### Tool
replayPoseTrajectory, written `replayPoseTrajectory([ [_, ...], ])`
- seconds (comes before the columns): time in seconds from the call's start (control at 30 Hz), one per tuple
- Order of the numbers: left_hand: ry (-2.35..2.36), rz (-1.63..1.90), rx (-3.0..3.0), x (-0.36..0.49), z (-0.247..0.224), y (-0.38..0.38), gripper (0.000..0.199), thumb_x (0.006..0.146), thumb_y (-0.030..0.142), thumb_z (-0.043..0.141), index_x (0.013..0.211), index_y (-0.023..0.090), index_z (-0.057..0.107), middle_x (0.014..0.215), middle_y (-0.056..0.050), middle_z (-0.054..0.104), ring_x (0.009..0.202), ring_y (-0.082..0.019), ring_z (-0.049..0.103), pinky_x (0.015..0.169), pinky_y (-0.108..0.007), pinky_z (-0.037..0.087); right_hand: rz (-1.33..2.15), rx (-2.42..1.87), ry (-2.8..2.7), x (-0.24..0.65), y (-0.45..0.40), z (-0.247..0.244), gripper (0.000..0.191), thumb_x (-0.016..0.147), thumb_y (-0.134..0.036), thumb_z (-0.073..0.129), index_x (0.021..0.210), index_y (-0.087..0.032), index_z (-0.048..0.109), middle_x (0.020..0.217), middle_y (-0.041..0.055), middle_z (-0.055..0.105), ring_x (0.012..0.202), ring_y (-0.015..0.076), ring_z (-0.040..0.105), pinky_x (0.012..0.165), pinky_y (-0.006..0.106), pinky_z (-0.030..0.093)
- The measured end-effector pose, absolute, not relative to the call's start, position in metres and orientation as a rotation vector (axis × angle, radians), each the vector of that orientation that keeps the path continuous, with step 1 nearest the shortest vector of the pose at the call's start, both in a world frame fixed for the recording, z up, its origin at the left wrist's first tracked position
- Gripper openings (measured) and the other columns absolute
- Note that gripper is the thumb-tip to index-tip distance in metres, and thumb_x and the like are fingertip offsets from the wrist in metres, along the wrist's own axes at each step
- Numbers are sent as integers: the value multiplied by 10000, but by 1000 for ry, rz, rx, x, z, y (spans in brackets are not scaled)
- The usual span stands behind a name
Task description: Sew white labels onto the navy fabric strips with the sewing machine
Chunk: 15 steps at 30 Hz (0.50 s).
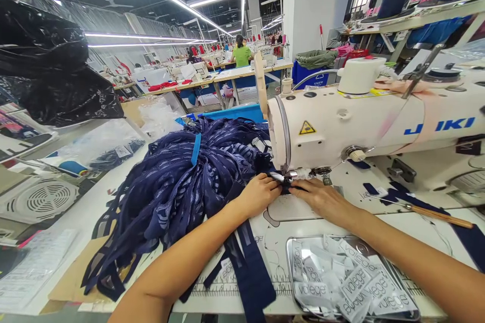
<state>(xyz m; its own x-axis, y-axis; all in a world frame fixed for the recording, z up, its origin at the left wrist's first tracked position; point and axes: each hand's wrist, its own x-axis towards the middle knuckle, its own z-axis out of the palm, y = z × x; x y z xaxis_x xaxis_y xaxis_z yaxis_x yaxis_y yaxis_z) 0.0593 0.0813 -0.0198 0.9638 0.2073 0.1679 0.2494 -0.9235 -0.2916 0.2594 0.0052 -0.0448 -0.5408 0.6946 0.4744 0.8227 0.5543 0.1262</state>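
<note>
My left hand (262, 193) lies just left of the needle area of a white sewing machine (326, 126). Its fingers press together on dark navy fabric (287, 185) under the presser foot. From the right, my right hand (322, 199) reaches the same fabric, fingertips close to the foot and pressed down on it. Much of that fabric is hidden by the hands and the machine head. A big bundle of navy fabric pieces (212, 181), tied with a blue band (196, 149), heaps up beside my left arm. Navy strips (252, 272) hang toward the table's front edge.
A metal tray (290, 262) of white printed labels (356, 282) sits at the front right. A wooden-handled tool (441, 215) lies beyond it, near navy scraps. A black plastic bag (45, 60) bulges at the upper left. A person in green (241, 54) sits farther back.
</note>
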Motion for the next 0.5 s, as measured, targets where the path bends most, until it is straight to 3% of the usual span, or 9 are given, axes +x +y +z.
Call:
replayPoseTrajectory([
  [0.5,-302,-182,-2788,61,-21,82,219,880,155,386,991,94,565,888,-86,639,839,-185,585,740,-312,409,-403,-1237,-2402,260,8,-51,375,772,-12,406,1048,-151,619,1061,89,637,885,195,603,681,310,552],
])
